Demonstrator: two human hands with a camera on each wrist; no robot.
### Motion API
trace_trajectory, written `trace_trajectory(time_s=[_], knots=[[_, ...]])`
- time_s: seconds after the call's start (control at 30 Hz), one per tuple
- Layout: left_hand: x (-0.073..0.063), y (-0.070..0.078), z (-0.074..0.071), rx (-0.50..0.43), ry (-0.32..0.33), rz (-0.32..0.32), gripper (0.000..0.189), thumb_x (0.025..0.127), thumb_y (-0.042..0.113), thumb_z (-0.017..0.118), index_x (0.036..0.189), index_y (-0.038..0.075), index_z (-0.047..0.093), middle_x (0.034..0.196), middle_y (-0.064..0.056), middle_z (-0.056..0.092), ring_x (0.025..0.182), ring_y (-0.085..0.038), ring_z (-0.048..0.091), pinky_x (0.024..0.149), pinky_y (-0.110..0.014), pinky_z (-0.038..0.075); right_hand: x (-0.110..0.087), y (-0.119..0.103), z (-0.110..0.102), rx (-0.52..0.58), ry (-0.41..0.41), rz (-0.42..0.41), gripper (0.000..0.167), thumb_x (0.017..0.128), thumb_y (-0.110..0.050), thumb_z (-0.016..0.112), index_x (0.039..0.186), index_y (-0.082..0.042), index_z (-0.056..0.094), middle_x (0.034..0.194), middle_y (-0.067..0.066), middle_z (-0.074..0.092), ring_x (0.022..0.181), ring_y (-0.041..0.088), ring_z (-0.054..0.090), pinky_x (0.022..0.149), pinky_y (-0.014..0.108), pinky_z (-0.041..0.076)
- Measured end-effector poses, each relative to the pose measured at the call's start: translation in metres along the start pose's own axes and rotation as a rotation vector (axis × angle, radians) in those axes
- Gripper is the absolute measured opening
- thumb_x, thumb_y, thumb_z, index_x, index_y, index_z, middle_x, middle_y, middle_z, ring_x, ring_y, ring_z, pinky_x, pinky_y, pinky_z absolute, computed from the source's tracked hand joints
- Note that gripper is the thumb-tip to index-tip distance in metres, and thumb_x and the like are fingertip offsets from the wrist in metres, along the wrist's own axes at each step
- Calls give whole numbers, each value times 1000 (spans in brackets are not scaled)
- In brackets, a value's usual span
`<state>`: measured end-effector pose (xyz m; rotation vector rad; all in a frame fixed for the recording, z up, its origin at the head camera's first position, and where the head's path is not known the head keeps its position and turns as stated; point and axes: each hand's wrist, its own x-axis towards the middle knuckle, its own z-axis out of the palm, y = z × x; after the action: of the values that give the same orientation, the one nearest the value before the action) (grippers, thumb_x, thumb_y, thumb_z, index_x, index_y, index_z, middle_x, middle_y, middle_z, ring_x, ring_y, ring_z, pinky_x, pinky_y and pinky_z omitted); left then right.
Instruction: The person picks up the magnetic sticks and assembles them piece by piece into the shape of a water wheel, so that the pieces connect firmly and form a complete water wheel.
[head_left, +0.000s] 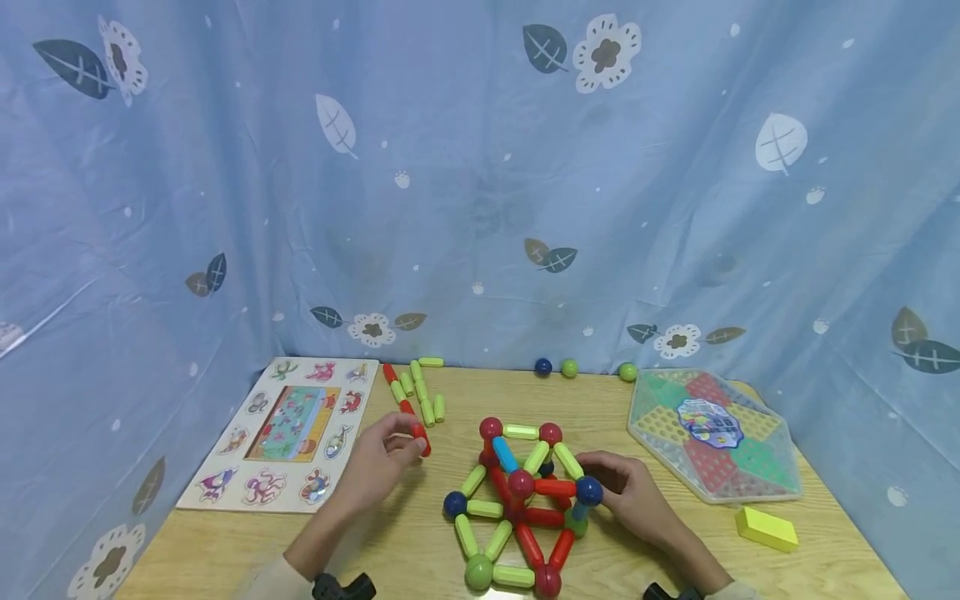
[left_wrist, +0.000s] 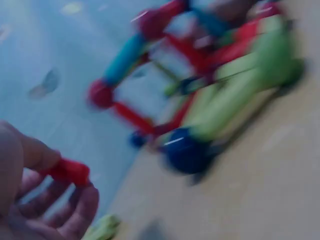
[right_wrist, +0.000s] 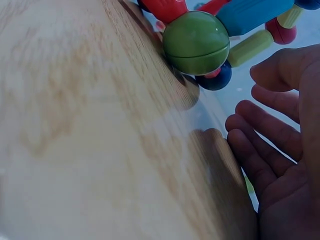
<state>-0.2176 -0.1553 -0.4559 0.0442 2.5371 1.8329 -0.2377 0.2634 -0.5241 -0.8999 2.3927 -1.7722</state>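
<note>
A structure of coloured rods and balls (head_left: 515, 507) stands on the table, with red, blue and green balls joined by red, light green and blue rods. To its left, my left hand (head_left: 381, 463) pinches a red rod (left_wrist: 70, 171) between thumb and fingers, above the table. My right hand (head_left: 628, 493) is beside the structure's right side, near the dark blue ball (head_left: 588, 491). In the right wrist view its fingers (right_wrist: 267, 125) are loosely bent around nothing, apart from the green ball (right_wrist: 196, 43). The left wrist view is blurred.
Loose light green rods (head_left: 423, 392) and red rods lie behind my left hand. A picture puzzle board (head_left: 247, 492) is at the left. Loose balls (head_left: 570, 367) sit by the curtain. A clear hexagonal case (head_left: 643, 433) and a yellow block (head_left: 767, 529) are at the right.
</note>
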Motion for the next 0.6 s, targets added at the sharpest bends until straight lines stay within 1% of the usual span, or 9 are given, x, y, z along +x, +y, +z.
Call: trace_trajectory(time_s=[0.07,0.1,0.17,0.23,0.3,0.37,0.47,0.53,0.6], knots=[[-14,2,12,-101,-91,16,31,102,5,73,131,-3,65,122,-18,73,109,-24,75,90,-26,62,-1,-1,0,2,-4,-6,30,104,5,67,134,4,71,125,17,78,113,7,75,95,23,61],[-20,2,18,-122,-126,28,31,101,4,73,131,-3,65,121,-18,73,111,-23,74,92,-25,62,-1,-1,0,3,-7,-9,30,104,5,67,134,4,70,124,19,78,113,7,75,95,23,61],[-29,-1,27,-129,-174,63,30,102,5,74,130,-3,66,121,-17,73,113,-22,73,95,-23,61,0,-2,0,10,-10,-15,30,104,6,67,133,4,70,123,21,77,113,8,75,95,23,61],[-35,-4,34,-109,-196,96,27,102,5,74,128,-2,67,119,-14,73,112,-19,72,96,-22,60,0,-2,0,17,-12,-16,30,104,6,67,133,4,71,123,22,77,113,8,76,95,23,61],[-40,-9,39,-97,-201,112,25,102,5,73,127,0,68,119,-13,73,113,-17,72,98,-22,59,0,-2,1,20,-18,-10,30,104,5,67,134,4,71,124,23,77,113,8,76,96,23,61],[-42,-14,43,-95,-188,127,24,102,5,74,125,0,68,120,-13,72,114,-16,71,100,-23,59,1,-1,1,17,-24,-1,30,105,4,67,134,3,71,124,22,77,114,9,76,96,24,61],[-44,-19,47,-100,-165,150,26,101,3,74,126,0,68,124,-17,72,116,-18,72,101,-24,59,2,-3,-4,-25,-22,23,29,105,1,67,134,1,71,126,22,77,113,8,75,95,24,62],[-45,-22,50,-90,-155,182,27,101,3,75,127,0,69,125,-17,72,116,-17,72,101,-26,60,6,-6,-14,-86,27,35,27,105,1,68,131,1,73,123,22,77,110,5,75,93,21,61],[-44,-24,53,-70,-151,211,27,100,2,76,127,1,70,125,-16,73,115,-16,73,100,-27,61,14,-9,-31,-187,125,37,24,103,1,70,127,1,76,119,22,79,105,1,74,91,17,59]])
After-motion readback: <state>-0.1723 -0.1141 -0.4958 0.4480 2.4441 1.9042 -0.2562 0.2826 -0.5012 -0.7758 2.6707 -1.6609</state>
